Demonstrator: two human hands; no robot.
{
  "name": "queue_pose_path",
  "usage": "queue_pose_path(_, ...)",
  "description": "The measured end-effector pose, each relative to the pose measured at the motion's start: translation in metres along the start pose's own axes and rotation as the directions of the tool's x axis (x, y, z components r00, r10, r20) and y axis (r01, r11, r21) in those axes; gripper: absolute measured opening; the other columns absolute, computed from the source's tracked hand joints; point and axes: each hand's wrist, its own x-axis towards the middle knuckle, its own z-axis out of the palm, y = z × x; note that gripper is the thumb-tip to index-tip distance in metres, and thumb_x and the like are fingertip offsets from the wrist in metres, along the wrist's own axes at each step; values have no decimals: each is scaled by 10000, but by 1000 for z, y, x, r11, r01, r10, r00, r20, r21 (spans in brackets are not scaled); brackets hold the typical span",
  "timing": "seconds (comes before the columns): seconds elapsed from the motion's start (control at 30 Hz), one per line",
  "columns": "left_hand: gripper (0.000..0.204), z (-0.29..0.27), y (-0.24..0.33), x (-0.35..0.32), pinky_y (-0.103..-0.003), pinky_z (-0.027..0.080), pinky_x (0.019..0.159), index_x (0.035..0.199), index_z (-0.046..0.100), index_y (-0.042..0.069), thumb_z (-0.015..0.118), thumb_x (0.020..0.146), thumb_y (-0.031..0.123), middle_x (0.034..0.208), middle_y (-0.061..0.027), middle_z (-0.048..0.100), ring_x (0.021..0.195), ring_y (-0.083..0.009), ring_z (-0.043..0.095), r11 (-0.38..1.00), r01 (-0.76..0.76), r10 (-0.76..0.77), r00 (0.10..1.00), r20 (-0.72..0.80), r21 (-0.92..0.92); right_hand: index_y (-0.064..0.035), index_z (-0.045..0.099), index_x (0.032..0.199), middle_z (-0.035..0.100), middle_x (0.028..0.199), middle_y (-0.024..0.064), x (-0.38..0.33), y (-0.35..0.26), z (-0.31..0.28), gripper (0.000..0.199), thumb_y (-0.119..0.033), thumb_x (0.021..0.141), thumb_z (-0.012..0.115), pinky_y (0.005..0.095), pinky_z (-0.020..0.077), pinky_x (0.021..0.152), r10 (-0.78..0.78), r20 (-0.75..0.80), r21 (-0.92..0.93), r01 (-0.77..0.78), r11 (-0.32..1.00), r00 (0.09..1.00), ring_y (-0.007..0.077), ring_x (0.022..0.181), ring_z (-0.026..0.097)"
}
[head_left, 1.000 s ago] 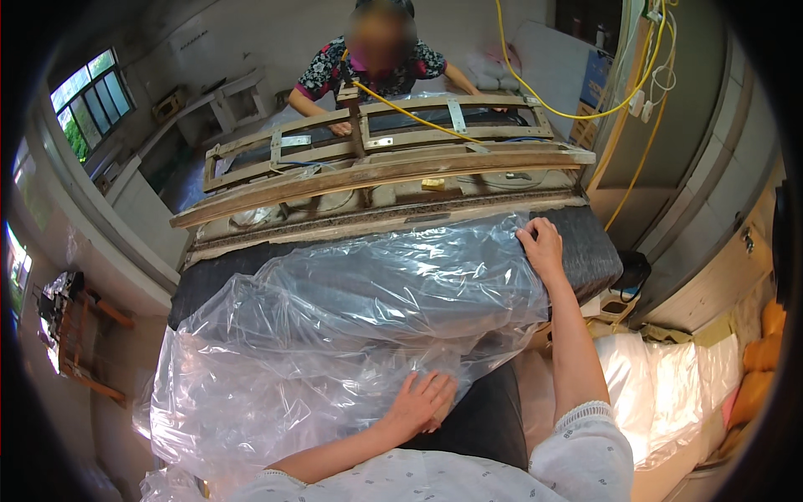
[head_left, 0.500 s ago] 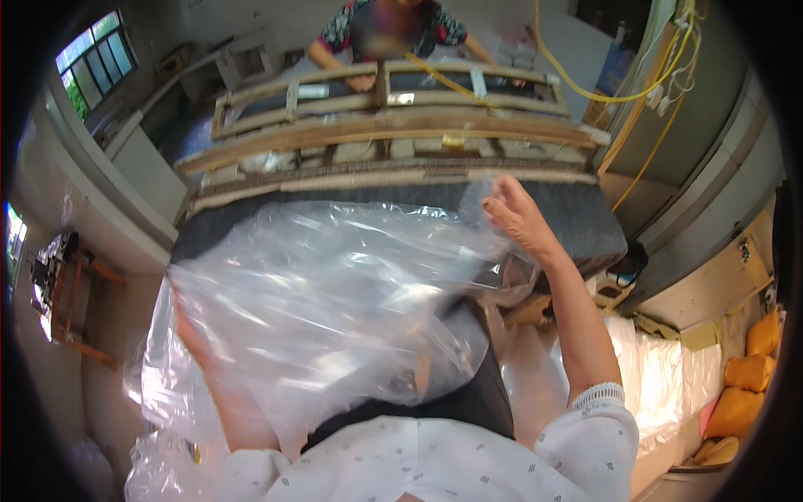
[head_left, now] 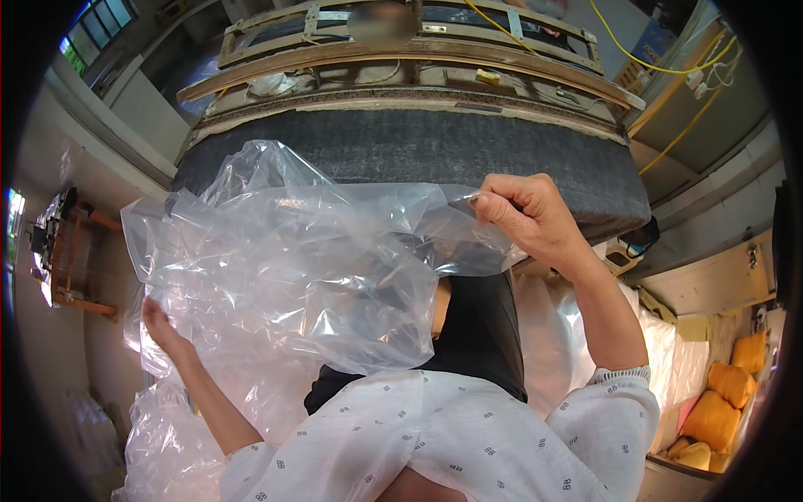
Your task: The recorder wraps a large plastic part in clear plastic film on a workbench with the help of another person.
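A large sheet of clear plastic film point(head_left: 276, 268) hangs crumpled in front of me, over my lap and the near edge of the dark-covered worktable point(head_left: 401, 146). My right hand point(head_left: 531, 213) is closed in a pinch on the film's upper right corner, thumb against the curled fingers. Low at the film's left side is my left hand point(head_left: 163, 325), its fingers loosely apart and slightly blurred. It is beside the film or lightly touching it; I cannot tell which. No grip shows there.
Wooden rails point(head_left: 401, 60) and a slatted frame point(head_left: 242, 42) run along the table's far side, where a person stands. A yellow cable point(head_left: 652, 63) hangs at the upper right. More clear plastic point(head_left: 167, 443) lies at lower left. Orange bundles point(head_left: 719, 402) sit at right.
My right hand has drawn the film's corner nearer. My left hand, earlier behind the film, now shows at its left side and lower. The view has tilted downward.
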Motion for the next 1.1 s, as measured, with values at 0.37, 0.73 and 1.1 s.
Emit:
queue_pose_path(0.37, 400, 213, 301, -214, -363, 294, 994, 1072, 605, 61, 691, 682, 80, 1163, -79, 543, 1110, -256, 479, 518, -772, 633, 56, 772, -369, 11, 542, 649, 416, 505, 38, -12, -19, 5, 340, -233, 880, 591, 267, 322, 438, -15, -139, -84, 3, 997, 990, 83, 484, 356)
queue_pose_path(0.73, 29, 243, 281, -241, -211, 427, 661, 902, 549, 36, 555, 875, 43, 826, -31, 576, 771, -108, 564, 890, 250, 399, -25, 916, -381, -14, 594, 731, 556, 654, 76, -34, -10, 5, 167, -150, 799, 663, 283, 408, 522, -203, -89, -124, 192, 974, 975, 172, 563, 512)
queue_pose_path(1.1, 73, 197, 392, -128, -198, 429, 679, 947, 566, 12, 516, 895, 6, 907, -58, 583, 742, -97, 519, 120, -903, 930, 247, -271, -413, -75, 614, 924, 603, 882, 114, -68, 119, 45, 210, -58, 727, 544, 380, 466, 715, 12, -316, -457, -163, 874, 949, 317, 850, 586)
